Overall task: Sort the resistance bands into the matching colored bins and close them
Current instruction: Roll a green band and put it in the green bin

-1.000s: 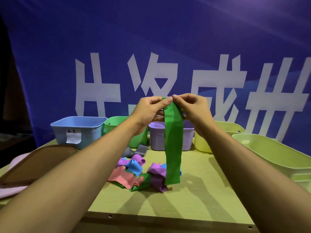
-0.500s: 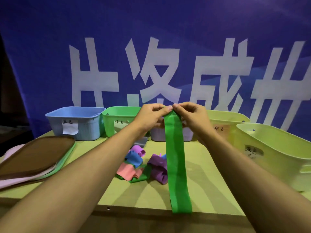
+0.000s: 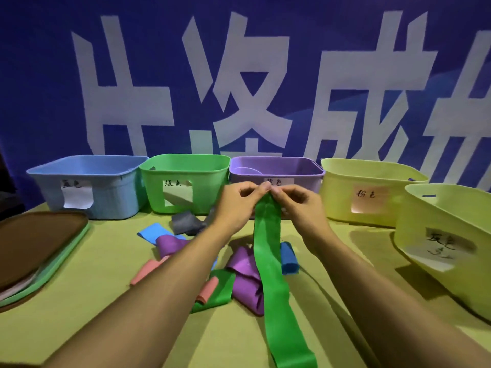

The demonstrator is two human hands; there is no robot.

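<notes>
Green band (image 3: 268,261) now lower, hands (image 3: 268,200) nearer the table.

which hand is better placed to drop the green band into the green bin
Left, probably. Both hands pinch the green band at its top, but the left hand is on the green bin side, while the right hand would cross over.

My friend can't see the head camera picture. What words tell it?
Two hands, left hand and right hand, pinch a long green band above a pile of bands. Behind stand blue, green, purple and yellow bins.
</notes>
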